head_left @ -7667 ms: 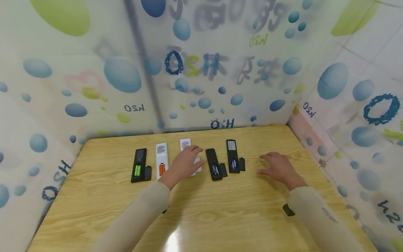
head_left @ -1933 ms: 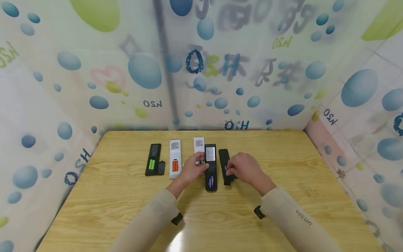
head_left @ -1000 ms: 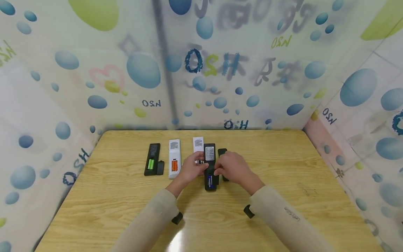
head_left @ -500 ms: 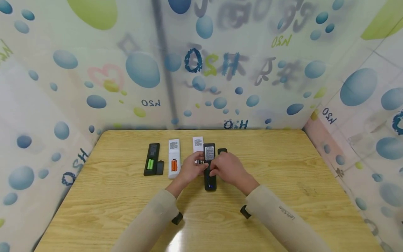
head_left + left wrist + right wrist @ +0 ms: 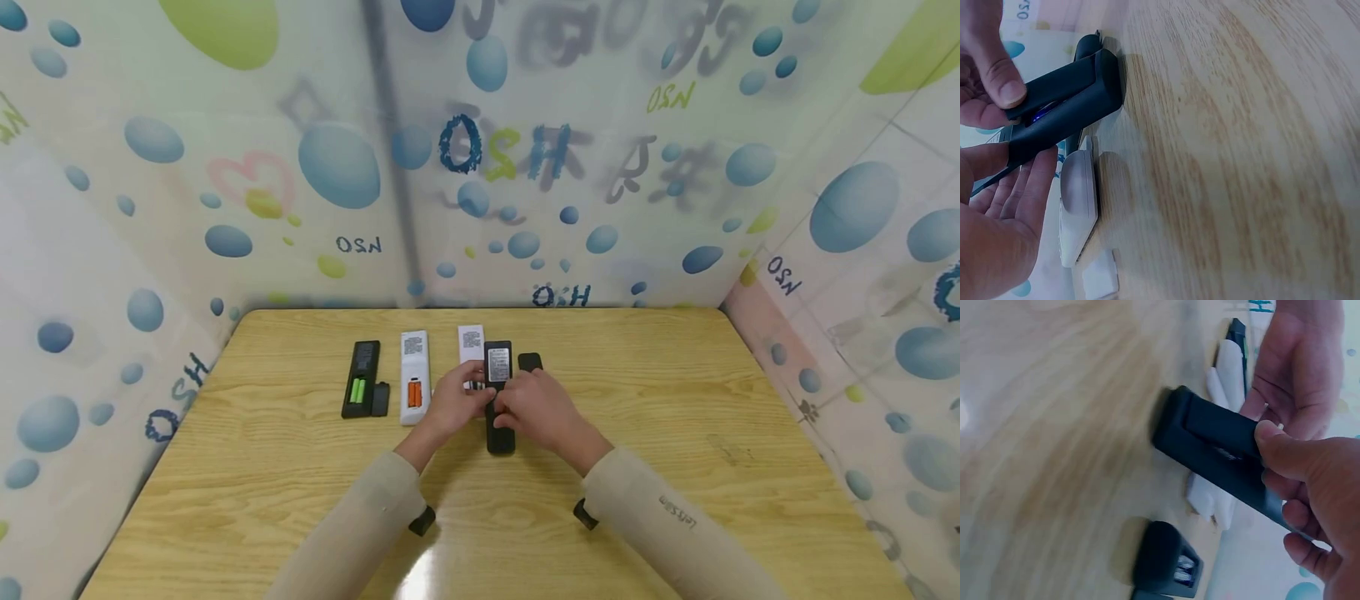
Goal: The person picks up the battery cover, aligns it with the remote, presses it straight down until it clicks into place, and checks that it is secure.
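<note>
My left hand (image 5: 456, 398) grips a black remote control (image 5: 498, 365) from its left side, back up, with the label at the far end. Between thumb and fingers my right hand (image 5: 542, 410) pinches a black battery cover (image 5: 1219, 425). The cover's near end lies in the recess at the remote's near end, while its other end is tilted up over the battery bay. Blue batteries (image 5: 1041, 112) show through that gap in the left wrist view. Just right of the held remote is a second black remote (image 5: 529, 361), partly hidden by my right hand.
To the left lie a white remote (image 5: 471, 342), another white remote (image 5: 414, 343) with orange batteries, and a black remote (image 5: 365, 358) with green batteries and its cover (image 5: 380, 400) alongside. All rest on a wooden table (image 5: 637, 358). A patterned curtain (image 5: 600, 200) stands behind.
Earlier, both hands were empty above the table. The left hand took up the black remote; the right brought a cover from beside the right-hand remote and lowered it over the blue batteries.
</note>
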A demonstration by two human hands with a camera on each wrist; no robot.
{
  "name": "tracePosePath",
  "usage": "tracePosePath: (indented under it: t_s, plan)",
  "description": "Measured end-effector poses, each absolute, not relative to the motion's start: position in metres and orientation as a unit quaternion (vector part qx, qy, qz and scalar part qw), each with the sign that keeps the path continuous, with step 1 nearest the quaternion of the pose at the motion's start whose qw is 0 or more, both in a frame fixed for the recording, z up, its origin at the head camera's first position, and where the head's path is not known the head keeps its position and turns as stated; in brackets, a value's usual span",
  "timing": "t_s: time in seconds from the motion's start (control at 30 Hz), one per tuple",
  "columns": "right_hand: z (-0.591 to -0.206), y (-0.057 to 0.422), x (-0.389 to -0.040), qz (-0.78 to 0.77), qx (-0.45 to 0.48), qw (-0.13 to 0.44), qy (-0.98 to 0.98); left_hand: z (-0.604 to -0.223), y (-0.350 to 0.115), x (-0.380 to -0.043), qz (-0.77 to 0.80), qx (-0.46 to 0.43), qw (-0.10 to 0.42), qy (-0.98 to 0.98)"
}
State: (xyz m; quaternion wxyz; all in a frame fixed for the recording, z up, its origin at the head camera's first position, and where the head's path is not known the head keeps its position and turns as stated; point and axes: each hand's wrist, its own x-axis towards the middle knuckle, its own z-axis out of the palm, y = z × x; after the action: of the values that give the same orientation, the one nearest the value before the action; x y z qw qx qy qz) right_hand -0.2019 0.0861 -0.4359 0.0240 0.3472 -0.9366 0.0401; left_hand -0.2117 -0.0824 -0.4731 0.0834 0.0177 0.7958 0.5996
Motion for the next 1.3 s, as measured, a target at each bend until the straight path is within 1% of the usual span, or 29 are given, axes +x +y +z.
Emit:
tracePosePath:
  t_s: [0.27,0.4,0.7,1.03,1.3]
  plan:
    - [-0.446,0.092,-0.199,0.043,0.36,0.07,-0.929,-0.472,-0.082,-0.211,0.59,0.024,0.08,0.803]
    - [-0.448,0.093,-0.199,0.051,0.363,0.085,-0.927,-0.472,-0.082,-0.211,0.583,0.023,0.076,0.809]
    - [-0.451,0.093,-0.198,0.07,0.35,0.092,-0.93,-0.473,-0.082,-0.21,0.58,0.024,0.071,0.811]
    - [-0.456,0.095,-0.197,0.082,0.328,0.114,-0.934,-0.474,-0.08,-0.21,0.585,0.021,0.07,0.807]
    - [-0.455,0.095,-0.197,0.108,0.29,0.088,-0.947,-0.476,-0.08,-0.211,0.576,0.019,0.064,0.815]
